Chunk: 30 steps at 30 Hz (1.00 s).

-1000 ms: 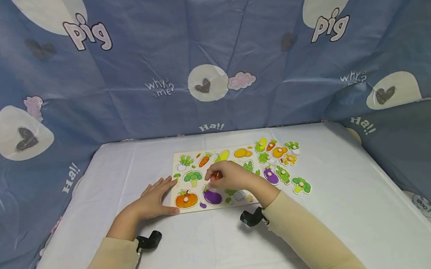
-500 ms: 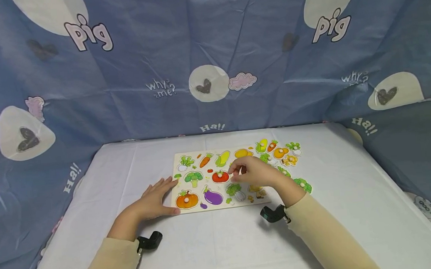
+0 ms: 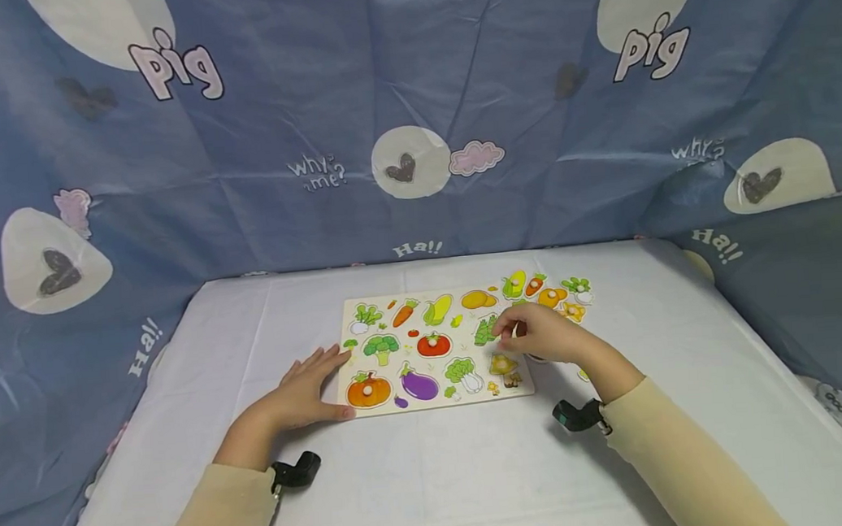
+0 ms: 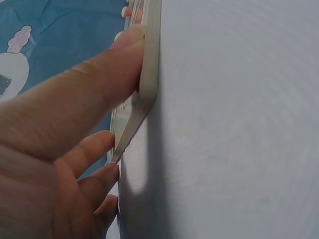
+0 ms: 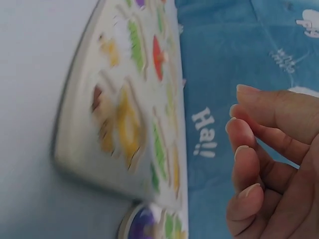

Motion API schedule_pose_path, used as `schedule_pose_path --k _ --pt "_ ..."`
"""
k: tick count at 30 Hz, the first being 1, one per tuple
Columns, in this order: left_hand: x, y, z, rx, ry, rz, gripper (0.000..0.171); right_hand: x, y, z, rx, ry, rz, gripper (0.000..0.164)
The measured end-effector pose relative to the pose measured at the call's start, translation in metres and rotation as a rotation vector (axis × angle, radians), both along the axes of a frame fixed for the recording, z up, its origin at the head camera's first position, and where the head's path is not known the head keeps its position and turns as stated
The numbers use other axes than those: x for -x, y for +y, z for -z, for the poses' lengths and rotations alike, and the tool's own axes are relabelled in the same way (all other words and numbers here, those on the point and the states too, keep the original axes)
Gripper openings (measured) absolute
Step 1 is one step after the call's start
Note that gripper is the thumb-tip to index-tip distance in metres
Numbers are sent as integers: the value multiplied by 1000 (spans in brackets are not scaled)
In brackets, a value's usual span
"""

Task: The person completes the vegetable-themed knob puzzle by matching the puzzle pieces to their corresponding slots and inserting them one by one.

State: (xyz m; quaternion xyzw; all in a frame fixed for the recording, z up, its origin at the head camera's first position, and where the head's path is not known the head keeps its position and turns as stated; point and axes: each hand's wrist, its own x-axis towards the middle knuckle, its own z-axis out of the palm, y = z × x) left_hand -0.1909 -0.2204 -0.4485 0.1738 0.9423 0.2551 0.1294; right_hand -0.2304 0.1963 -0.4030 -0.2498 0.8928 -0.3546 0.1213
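Note:
A flat vegetable puzzle board (image 3: 438, 403) lies on the white table, with a knobbed pumpkin piece (image 3: 369, 390) and a knobbed tomato piece (image 3: 434, 346) in its recesses. The left hand (image 3: 298, 398) rests at the board's left side. In the left wrist view its thumb (image 4: 94, 89) presses on the board's corner and the other fingers spread along the edge. Above the board's right edge is the right hand (image 3: 543, 333), fingers loosely bent. Nothing shows between its fingertips in the right wrist view. The hand hides some loose pieces in the head view.
Loose knobbed pieces lie right of the board: corn (image 3: 514, 284), carrot (image 3: 534, 284), potato (image 3: 551, 297), white radish (image 3: 577, 287) and a yellow mushroom (image 3: 573, 311). An eggplant piece (image 5: 142, 221) shows beside the board in the right wrist view. Patterned blue cloth (image 3: 407, 68) hangs behind the table.
The right hand has let go of the tomato piece, which now lies in the board's middle, and has moved right to the board's right edge. The left hand stays in place.

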Motion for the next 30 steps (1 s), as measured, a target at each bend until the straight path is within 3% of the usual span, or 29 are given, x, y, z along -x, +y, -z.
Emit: schedule_pose_path --k 11,30 --pt "0 -2 5 4 -6 -6 103 3 30 18 -22 -33 122 10" --pt "1 0 3 2 11 -8 103 11 42 37 -68 -66 198 17"
